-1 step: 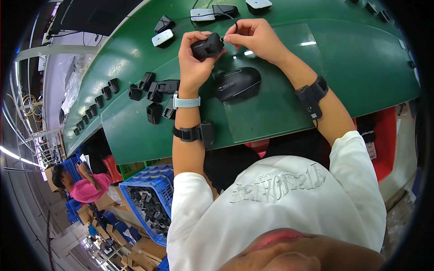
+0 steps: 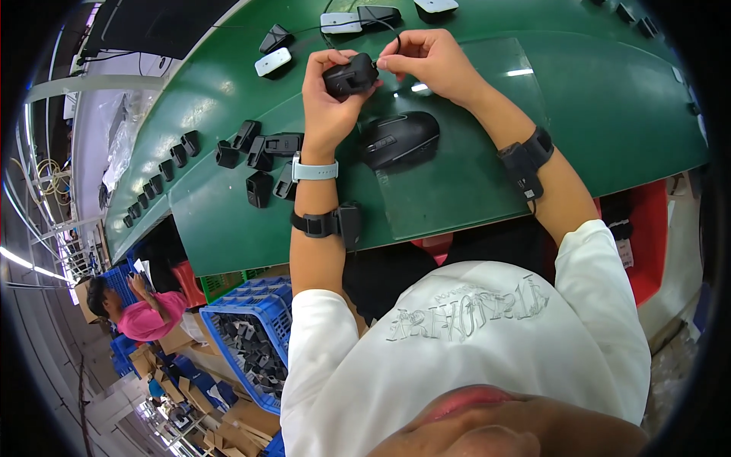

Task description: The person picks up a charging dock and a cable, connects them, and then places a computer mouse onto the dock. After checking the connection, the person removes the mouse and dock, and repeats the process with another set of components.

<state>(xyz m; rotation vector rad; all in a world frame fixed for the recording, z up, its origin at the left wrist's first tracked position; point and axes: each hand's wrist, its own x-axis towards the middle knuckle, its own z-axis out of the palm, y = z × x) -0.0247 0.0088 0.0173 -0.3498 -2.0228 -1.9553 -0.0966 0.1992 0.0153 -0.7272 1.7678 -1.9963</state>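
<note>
My left hand point(image 2: 329, 118) is closed around a small black plastic device point(image 2: 350, 78), held over the far part of the green table. Against the device's right side, my right hand point(image 2: 440, 68) pinches the end of a thin black cable point(image 2: 398, 39) between thumb and fingertips. The cable loops up and away to the left behind the hands. Whether its plug sits inside the device is too small to tell. Just nearer than both hands, a black computer mouse point(image 2: 401, 140) rests on a clear sheet point(image 2: 472, 183) on the table.
Several black housings point(image 2: 259, 189) lie left of my left wrist, with a row of more point(image 2: 167, 169) along the table's left edge. White-topped units point(image 2: 272, 62) stand at the far side. Below are a blue crate point(image 2: 251, 301) of black parts and a red bin point(image 2: 651, 244). A person point(image 2: 145, 316) sits left.
</note>
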